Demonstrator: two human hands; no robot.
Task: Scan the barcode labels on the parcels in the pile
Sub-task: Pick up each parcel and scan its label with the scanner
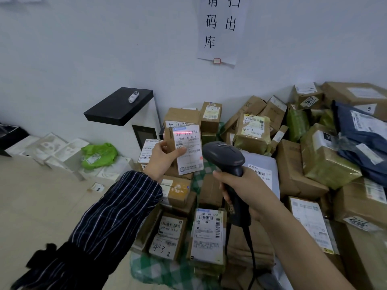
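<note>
Small parcel [189, 162] being presented for scanning: it is being held upright in the air above the near edge of the pile [293, 164], its white label [188, 141] facing the viewer, and a red scan line [184, 133] is falling across the top of that label, on or just beside the uppermost barcode. The left hand [162, 159], emerging from a striped sleeve [117, 208], is gripping the parcel by its lower left side, thumb lying over the label's left edge. The right hand [247, 189] is closed round the handle of the black scanner [224, 155], whose head is pointing up at the label from just beside it; whether a finger is pressing the trigger cannot be told. A dark cable [250, 243] is hanging from the handle. The step in hand appears to be the reading of this one label. The next move would likely call for confirming the read, setting this parcel apart from the unscanned ones, and picking another whose label is facing up. The pile, cardboard boxes and bags, is lying on the floor [41, 206] against the wall [83, 49], which is carrying a paper notice [219, 28].
</note>
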